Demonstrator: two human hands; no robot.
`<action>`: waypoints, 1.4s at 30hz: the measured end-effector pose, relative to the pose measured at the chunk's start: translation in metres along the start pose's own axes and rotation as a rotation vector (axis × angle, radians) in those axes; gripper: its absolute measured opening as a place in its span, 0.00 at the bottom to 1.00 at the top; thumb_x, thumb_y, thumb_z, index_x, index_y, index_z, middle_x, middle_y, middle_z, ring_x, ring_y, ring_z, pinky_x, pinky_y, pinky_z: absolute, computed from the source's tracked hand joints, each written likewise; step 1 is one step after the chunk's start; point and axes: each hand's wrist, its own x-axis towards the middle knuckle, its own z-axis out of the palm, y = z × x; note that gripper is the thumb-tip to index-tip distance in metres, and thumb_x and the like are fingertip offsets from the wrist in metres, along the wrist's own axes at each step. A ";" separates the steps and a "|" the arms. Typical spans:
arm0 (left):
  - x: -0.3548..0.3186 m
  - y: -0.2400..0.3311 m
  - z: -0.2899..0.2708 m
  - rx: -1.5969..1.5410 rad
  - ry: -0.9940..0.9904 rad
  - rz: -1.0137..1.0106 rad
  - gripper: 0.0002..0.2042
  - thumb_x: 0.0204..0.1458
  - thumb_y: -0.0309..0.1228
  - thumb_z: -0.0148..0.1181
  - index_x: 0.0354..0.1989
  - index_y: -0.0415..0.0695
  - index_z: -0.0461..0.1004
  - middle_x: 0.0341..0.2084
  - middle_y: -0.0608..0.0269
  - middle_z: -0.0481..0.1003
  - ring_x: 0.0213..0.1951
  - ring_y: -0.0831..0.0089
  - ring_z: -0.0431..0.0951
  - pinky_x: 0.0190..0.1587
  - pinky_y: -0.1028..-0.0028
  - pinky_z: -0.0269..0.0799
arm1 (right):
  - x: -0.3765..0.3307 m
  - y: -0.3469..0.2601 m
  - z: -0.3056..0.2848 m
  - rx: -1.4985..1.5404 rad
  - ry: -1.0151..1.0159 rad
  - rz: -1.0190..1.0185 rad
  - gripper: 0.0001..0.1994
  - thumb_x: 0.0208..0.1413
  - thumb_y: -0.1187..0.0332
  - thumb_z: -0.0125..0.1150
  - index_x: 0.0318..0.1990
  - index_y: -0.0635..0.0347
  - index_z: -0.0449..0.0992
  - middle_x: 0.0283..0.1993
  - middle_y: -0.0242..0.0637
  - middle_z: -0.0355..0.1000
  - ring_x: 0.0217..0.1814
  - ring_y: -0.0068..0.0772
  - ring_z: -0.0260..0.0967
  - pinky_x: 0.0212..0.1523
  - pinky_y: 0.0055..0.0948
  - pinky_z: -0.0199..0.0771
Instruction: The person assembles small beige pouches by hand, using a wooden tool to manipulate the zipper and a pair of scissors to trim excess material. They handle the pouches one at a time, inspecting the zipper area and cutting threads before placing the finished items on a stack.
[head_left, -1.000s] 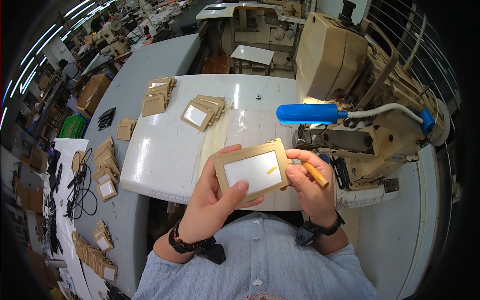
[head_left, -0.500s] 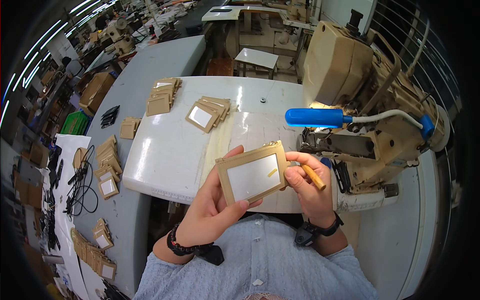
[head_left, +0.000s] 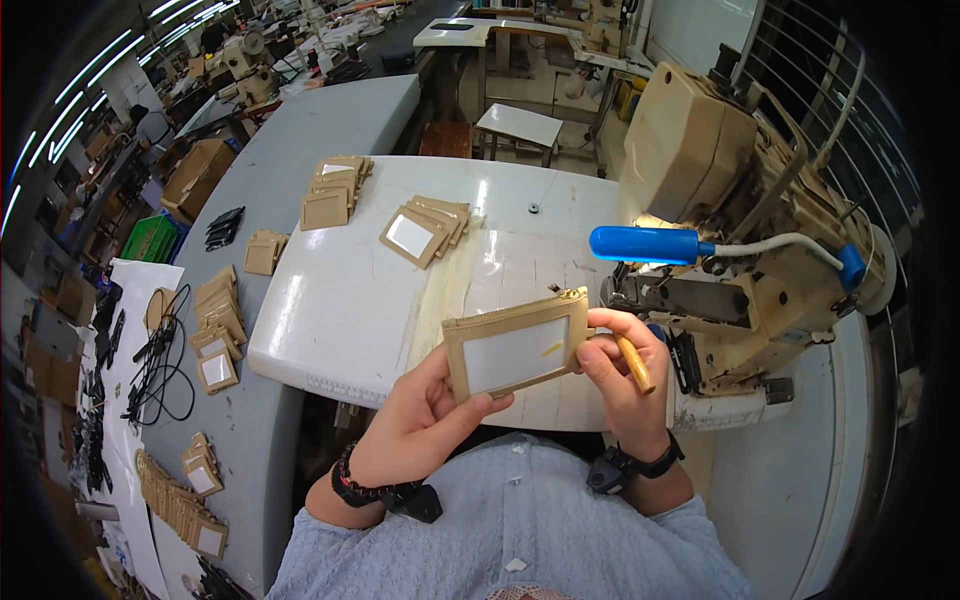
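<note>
Up in front of my chest is a tan card wallet [head_left: 517,381] with a clear window and a zip along its top edge. A small yellow mark shows on the window. The wallet's lower left corner lies in my left hand [head_left: 425,415], thumb in front and fingers behind. At its right edge, the thumb and fingertips of my right hand [head_left: 625,380] pinch it. Tucked between the fingers of that same hand is a wooden handle [head_left: 636,364]; whatever it belongs to is hidden.
A sewing machine [head_left: 690,150] with a blue lamp [head_left: 645,245] stands at the right of the white table [head_left: 330,290]. Stacked wallets [head_left: 412,236] lie on it, others [head_left: 215,340] on the grey table [head_left: 265,400]. A small round metal part [head_left: 533,209] lies near the far edge.
The wallet has tipped, so its zipped top edge now shows more plainly. Both hands keep their hold, and the wooden handle stays in the right one. The view has shifted slightly.
</note>
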 end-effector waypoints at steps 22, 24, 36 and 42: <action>-0.035 -0.020 -0.066 -0.026 0.276 0.027 0.19 0.65 0.32 0.47 0.59 0.33 0.61 0.44 0.53 0.76 0.42 0.69 0.80 0.45 0.73 0.78 | 0.014 0.022 0.018 -0.152 -0.113 -0.068 0.12 0.61 0.73 0.51 0.49 0.72 0.68 0.35 0.47 0.78 0.33 0.29 0.75 0.40 0.26 0.76; -0.050 -0.037 -0.099 -0.047 0.441 0.073 0.18 0.65 0.33 0.48 0.58 0.34 0.62 0.40 0.55 0.77 0.39 0.73 0.81 0.42 0.75 0.78 | 0.017 0.050 -0.001 -0.190 -0.059 -0.003 0.13 0.63 0.69 0.50 0.49 0.70 0.69 0.34 0.44 0.76 0.32 0.28 0.73 0.38 0.26 0.74; -0.426 -0.141 -0.257 0.744 2.824 0.362 0.12 0.63 0.28 0.43 0.48 0.36 0.69 0.37 0.45 0.76 0.35 0.55 0.78 0.39 0.62 0.73 | 0.024 0.114 -0.036 -0.064 -0.224 0.380 0.15 0.63 0.66 0.56 0.53 0.68 0.71 0.39 0.42 0.76 0.37 0.29 0.73 0.36 0.23 0.72; -0.471 -0.149 -0.283 0.559 2.725 -0.178 0.30 0.44 0.24 0.56 0.59 0.32 0.57 0.52 0.32 0.62 0.55 0.41 0.63 0.61 0.55 0.59 | 0.014 0.142 -0.035 -0.198 -0.231 0.214 0.13 0.63 0.65 0.55 0.50 0.63 0.70 0.33 0.36 0.74 0.30 0.20 0.68 0.33 0.18 0.66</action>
